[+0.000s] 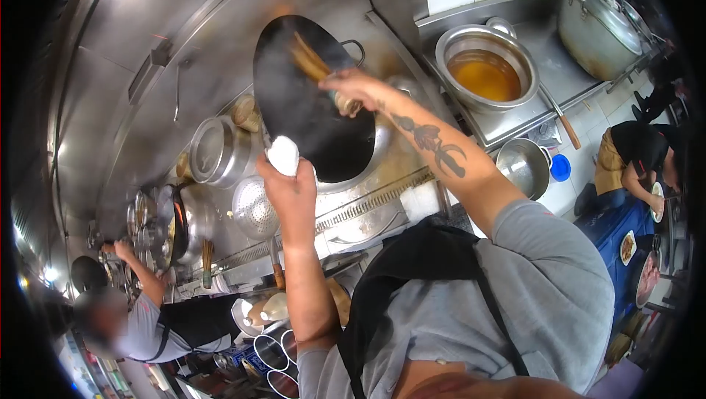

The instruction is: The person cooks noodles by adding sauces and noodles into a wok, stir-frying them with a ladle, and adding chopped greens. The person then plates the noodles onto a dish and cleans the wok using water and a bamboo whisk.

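My right hand (353, 91) is closed around the handle end of a bamboo wok brush (311, 61). The brush's bristles reach into a large black wok (331, 149), and steam or smoke hangs over it. At the wok's near left edge, my left hand (292, 189) is wrapped around a bunched white cloth (283, 156). Whether the cloth grips the wok's rim or a handle is hidden. A loop handle (354, 52) sticks out from the wok's far right side.
Left of the wok are a lidded metal pot (213, 150) and a perforated strainer (255, 208). At right stand a basin of amber liquid (485, 75), a big lidded pot (599, 35) and a steel pot (523, 167). Co-workers stand at far left (180, 325) and far right (636, 149).
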`<state>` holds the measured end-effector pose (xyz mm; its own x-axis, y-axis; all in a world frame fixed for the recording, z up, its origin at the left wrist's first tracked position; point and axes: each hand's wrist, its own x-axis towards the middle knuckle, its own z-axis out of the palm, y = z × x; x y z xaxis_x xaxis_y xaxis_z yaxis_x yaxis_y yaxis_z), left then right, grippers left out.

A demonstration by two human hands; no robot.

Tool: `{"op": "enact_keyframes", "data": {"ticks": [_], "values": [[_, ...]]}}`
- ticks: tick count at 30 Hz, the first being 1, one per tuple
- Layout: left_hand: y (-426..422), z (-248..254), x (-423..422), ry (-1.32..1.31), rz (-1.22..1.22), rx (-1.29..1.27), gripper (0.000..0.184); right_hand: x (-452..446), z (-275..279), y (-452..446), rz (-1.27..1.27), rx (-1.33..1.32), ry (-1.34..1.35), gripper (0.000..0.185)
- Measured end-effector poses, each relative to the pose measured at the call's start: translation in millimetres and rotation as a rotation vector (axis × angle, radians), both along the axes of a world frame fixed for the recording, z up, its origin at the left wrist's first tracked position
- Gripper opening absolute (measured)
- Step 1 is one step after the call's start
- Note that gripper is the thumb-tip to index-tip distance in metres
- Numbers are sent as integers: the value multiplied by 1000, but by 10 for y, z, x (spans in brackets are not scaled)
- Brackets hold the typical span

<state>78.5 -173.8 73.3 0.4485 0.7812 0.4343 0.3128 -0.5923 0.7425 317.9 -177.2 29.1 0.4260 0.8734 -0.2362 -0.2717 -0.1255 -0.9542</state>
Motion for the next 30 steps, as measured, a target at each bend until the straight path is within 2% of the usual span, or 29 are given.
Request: {"op": "enact_keyframes", "data": {"ticks": [2,3,4,5,6,7,9,11,13,16,17,19,21,22,23,25,26,29,30], "values": [[63,-69,-12,-19,13,37,54,-219,-331,-47,185,60,-14,43],[109,-122,-30,-28,19,53,54,-472,-331,-294,249,31,-164,43],[175,-171,-59,-84,18,-1,53,-717,-624,-397,225,101,-617,34],[270,-219,-108,-142,20,-51,52,-808,-773,-673,390,65,-532,34],[367,-273,-179,-199,25,-100,51,-816,-1099,-903,454,127,-700,35],[459,-343,-284,-182,59,-115,48,-737,-1344,-1158,360,334,-838,37],[610,-556,-501,-232,103,-173,40,-240,-1670,-1447,308,-49,-977,40],[762,-833,-760,-268,98,-275,33,314,-1550,-1459,202,-401,-979,39],[833,-976,-894,-309,122,-425,27,648,-1509,-1357,43,-423,-1069,37],[679,-907,-923,-369,127,-718,22,560,-1316,-1360,-134,-374,-933,37],[673,-1099,-842,-481,346,-759,18,464,-1300,-1367,-157,-390,-809,37],[725,-1491,-942,-388,300,-929,22,132,-1344,-1472,-185,-415,-560,38],[554,-1628,-808,-401,348,-1068,26,-36,-1905,-1549,-218,-352,-556,41],[518,-1614,-701,-428,391,-1140,26,-138,-2092,-1579,-192,-442,-565,42],[639,-1890,-669,-525,360,-1201,27,-253,-2191,-1621,-168,-532,-576,43],[640,-1882,-459,-488,353,-1251,26,-461,-2285,-1710,-68,-638,-714,44],[602,-1829,-361,-482,320,-1258,25,-535,-2292,-1730,-35,-654,-776,44],[730,-2093,-159,-605,186,-1256,26,-658,-2346,-1769,13,-660,-939,44],[707,-2032,-80,-602,202,-1252,20,-636,-2454,-1771,-4,-633,-982,44]]}}
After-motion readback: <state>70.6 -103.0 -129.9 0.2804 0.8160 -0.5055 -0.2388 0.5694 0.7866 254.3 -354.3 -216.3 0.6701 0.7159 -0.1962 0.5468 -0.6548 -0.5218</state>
